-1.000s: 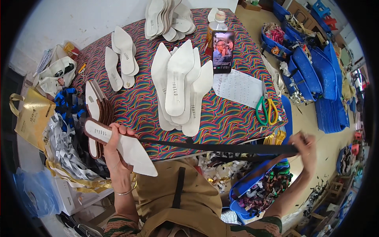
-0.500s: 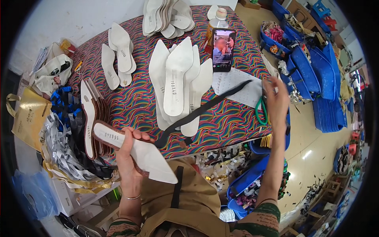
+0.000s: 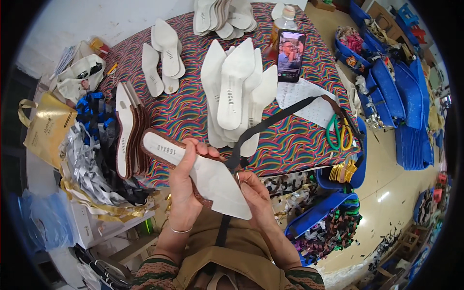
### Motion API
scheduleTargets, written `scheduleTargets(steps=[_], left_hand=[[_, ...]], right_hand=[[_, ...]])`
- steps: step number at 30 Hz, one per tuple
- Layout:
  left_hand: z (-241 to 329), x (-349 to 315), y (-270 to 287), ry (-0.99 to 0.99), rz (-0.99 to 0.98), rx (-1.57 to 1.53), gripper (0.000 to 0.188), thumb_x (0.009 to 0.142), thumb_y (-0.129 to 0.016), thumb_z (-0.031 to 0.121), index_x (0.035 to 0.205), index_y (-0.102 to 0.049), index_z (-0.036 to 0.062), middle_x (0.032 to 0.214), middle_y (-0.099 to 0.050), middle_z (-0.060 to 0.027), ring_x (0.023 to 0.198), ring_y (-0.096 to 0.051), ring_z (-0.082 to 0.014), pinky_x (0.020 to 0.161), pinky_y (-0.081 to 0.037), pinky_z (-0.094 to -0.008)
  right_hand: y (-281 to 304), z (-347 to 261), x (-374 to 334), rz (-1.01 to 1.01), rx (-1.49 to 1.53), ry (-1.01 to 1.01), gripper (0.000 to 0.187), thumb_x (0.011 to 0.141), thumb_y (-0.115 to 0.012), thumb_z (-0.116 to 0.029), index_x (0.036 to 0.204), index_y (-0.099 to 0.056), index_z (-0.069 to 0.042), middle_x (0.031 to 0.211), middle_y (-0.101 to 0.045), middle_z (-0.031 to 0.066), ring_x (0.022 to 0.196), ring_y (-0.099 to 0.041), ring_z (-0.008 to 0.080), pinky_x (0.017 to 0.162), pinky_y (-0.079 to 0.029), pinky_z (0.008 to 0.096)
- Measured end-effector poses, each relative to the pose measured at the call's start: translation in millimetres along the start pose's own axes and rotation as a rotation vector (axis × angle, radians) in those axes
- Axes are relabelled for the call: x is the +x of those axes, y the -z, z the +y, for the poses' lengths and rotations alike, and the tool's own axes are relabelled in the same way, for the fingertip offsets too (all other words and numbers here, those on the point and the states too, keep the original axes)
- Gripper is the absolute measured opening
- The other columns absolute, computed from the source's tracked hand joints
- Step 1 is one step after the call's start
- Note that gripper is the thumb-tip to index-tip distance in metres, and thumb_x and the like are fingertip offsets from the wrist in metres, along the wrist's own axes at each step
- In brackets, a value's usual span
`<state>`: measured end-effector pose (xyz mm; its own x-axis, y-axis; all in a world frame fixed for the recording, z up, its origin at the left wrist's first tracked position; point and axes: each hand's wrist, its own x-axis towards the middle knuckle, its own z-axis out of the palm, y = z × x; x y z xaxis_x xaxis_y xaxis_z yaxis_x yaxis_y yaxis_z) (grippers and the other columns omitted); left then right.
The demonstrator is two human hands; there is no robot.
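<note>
A pointed white shoe insole (image 3: 212, 179) with a brown glittery edge is held over the table's near edge. My left hand (image 3: 186, 179) is closed round its narrower middle, thumb on the white face. My right hand (image 3: 256, 195) pinches at the insole's right edge, beside where a black strap (image 3: 275, 117) meets it; its fingertips are partly hidden. From there the strap runs to the right, its brownish far end by the table's right edge. Beyond the insole lies a pile of white insoles (image 3: 237, 82). A stack of brown-edged insoles (image 3: 127, 140) stands to the left.
Scissors (image 3: 346, 135) with green and yellow handles lie near a white paper sheet (image 3: 302, 104). A phone (image 3: 291, 55) leans against a bottle (image 3: 285, 21). Silver and gold straps (image 3: 87, 169) hang at left. Blue bins (image 3: 309, 217) of scraps stand at right.
My right hand has come from the table's right side to the insole's edge. The insole and left hand have shifted right in view. The strap's far end now lies farther right.
</note>
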<state>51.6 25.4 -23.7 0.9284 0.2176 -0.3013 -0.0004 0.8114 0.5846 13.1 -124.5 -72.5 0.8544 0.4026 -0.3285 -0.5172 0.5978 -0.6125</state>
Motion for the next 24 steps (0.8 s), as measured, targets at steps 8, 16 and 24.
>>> scheduleTargets(steps=[8, 16, 24], left_hand=[[-1, -13, 4, -0.026, -0.017, 0.047, 0.014, 0.098, -0.057, 0.021, 0.102, -0.052, 0.0080, 0.089, -0.055, -0.0041, 0.089, -0.060, -0.0212, 0.082, -0.053, -0.0407], [3, -11, 5, -0.078, 0.001, -0.030, 0.012, 0.098, -0.056, 0.018, 0.101, -0.052, 0.0071, 0.088, -0.056, -0.0053, 0.088, -0.062, -0.0220, 0.082, -0.055, -0.0425], [-2, -19, 4, -0.064, 0.001, 0.070, 0.012, 0.097, -0.058, 0.017, 0.102, -0.052, 0.0064, 0.089, -0.057, -0.0060, 0.088, -0.062, -0.0221, 0.078, -0.056, -0.0407]], right_hand=[[-26, -2, 8, -0.018, 0.086, 0.150, 0.025, 0.098, -0.055, -0.014, 0.120, -0.053, -0.002, 0.116, -0.061, 0.0065, 0.104, -0.059, 0.0135, 0.091, -0.048, 0.0308], [-9, 24, -1, 0.005, 0.007, 0.210, 0.018, 0.100, -0.052, -0.012, 0.114, -0.055, -0.002, 0.108, -0.063, 0.0058, 0.096, -0.060, 0.0097, 0.084, -0.049, 0.0259], [-10, 13, 9, -0.045, -0.033, 0.225, 0.014, 0.100, -0.055, -0.016, 0.106, -0.056, -0.004, 0.099, -0.061, 0.0006, 0.087, -0.055, 0.0043, 0.076, -0.045, 0.0217]])
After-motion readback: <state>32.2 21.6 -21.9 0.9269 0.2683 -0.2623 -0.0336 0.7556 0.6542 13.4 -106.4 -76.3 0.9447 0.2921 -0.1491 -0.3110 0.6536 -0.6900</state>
